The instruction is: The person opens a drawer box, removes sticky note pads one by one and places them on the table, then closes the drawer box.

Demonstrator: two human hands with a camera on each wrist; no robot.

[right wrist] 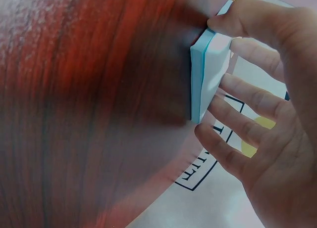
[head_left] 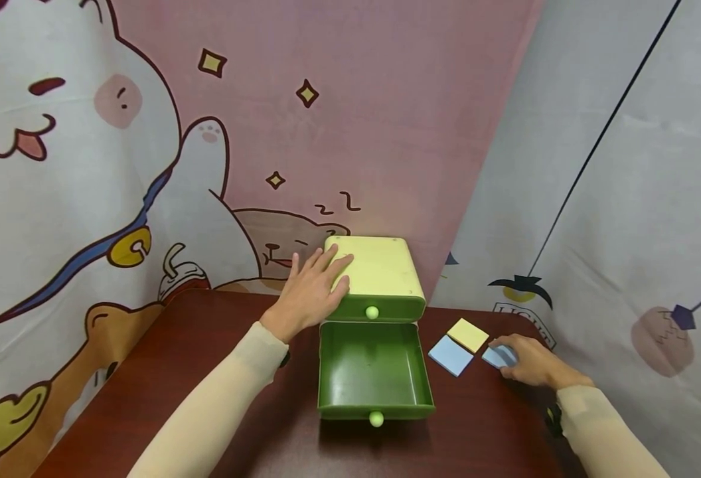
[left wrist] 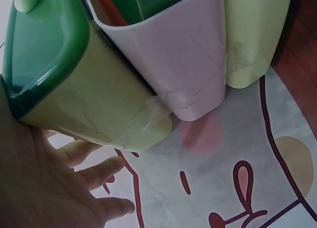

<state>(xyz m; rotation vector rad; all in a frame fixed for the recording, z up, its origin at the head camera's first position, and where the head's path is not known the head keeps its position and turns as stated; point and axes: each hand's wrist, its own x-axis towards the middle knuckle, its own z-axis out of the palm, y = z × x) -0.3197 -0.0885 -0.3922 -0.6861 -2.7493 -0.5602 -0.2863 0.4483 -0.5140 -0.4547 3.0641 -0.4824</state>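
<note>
My left hand (head_left: 312,290) rests on the top left side of a small drawer cabinet (head_left: 380,265), its fingers spread over the pale yellow lid. The lower green drawer (head_left: 376,372) is pulled out, while the upper green drawer front (head_left: 395,309) sits closed. To the right, my right hand (head_left: 530,360) pinches a light blue sticky note pad (head_left: 497,356) between thumb and fingers, close over the table. In the right wrist view, the thumb and fingertips meet the edges of this thick pad (right wrist: 210,72). The left wrist view shows the cabinet's yellow side (left wrist: 111,97) beside the left fingers.
Another blue pad (head_left: 451,355) and a yellow pad (head_left: 468,335) lie side by side between the drawer and my right hand. Under everything is a dark red-brown wooden table (head_left: 219,352). A cartoon-printed cloth (head_left: 386,119) hangs right behind the cabinet. Round light-green knobs (head_left: 376,419) stick out from the drawers.
</note>
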